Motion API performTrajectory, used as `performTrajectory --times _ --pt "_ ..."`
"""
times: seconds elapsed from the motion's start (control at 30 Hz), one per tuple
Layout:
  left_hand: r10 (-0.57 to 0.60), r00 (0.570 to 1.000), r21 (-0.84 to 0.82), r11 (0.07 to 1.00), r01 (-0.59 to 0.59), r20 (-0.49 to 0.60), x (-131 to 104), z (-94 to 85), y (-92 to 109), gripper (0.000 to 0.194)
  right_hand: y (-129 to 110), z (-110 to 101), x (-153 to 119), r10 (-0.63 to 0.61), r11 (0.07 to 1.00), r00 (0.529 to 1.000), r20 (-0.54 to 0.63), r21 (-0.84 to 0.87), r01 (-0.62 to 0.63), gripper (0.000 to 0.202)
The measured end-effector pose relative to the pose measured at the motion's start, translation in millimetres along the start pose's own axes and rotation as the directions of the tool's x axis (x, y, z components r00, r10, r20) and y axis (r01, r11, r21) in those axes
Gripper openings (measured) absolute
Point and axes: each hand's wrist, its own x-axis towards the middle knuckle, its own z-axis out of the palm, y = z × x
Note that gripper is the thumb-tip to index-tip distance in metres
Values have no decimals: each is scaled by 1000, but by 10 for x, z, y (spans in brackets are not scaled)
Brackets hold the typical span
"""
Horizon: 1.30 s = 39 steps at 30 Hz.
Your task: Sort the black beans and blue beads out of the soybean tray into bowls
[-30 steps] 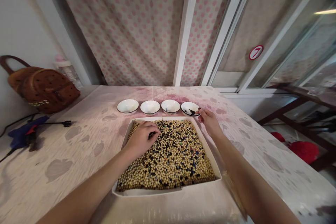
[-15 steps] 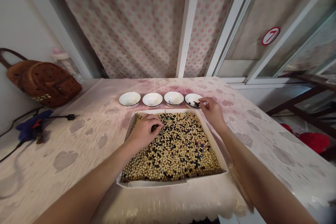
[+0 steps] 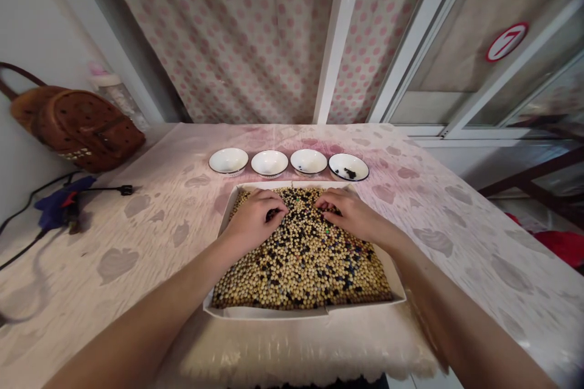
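Observation:
A shallow white box (image 3: 292,315) is full of small round beige pieces (image 3: 292,279), like soybeans or beads, mixed with black, blue and a few green ones. Over the box's left far part, my left hand (image 3: 259,217) is closed, thumb and fingertips together; whatever they hold is hidden. At the far right part, my right hand (image 3: 349,211) reaches down to the pieces with curved fingers, the thumb apart from them, and nothing visible in it. Beyond the box stands the rightmost white bowl (image 3: 335,161), with a small cluster of black pieces (image 3: 350,174) inside.
Three more white bowls with dark rims, left (image 3: 228,159), second (image 3: 269,162) and third (image 3: 309,160), form a row; the third has a few dark specks. At left are a brown backpack (image 3: 86,127), a blue glue gun (image 3: 61,200) with cables, and a bottle (image 3: 118,97).
My right hand has moved from the rightmost bowl back toward me, down to the pieces in the box. My left hand stays over the box's left part. The view has shifted slightly.

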Motion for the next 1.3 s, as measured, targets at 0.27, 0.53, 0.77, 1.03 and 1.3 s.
performTrajectory --times 0.27,0.53,0.77,1.03,1.3 --pt "-10 1000 -7 1000 10 -3 -5 1 14 16 17 62 33 10 999 999 -43 34 -9 13" --pt "-13 1000 -1 1000 13 0 1 -7 34 16 16 53 37 24 999 995 -99 49 -20 15" --pt "-10 1000 -13 1000 11 10 3 -1 35 17 80 -5 47 109 982 946 -305 178 -56 15" --pt "-9 1000 -6 1000 9 9 -1 6 24 16 765 -99 29 350 927 654 -671 147 -345 20" --pt "-6 1000 9 1000 6 3 2 10 32 15 866 -110 4 383 920 638 -668 211 -331 24"
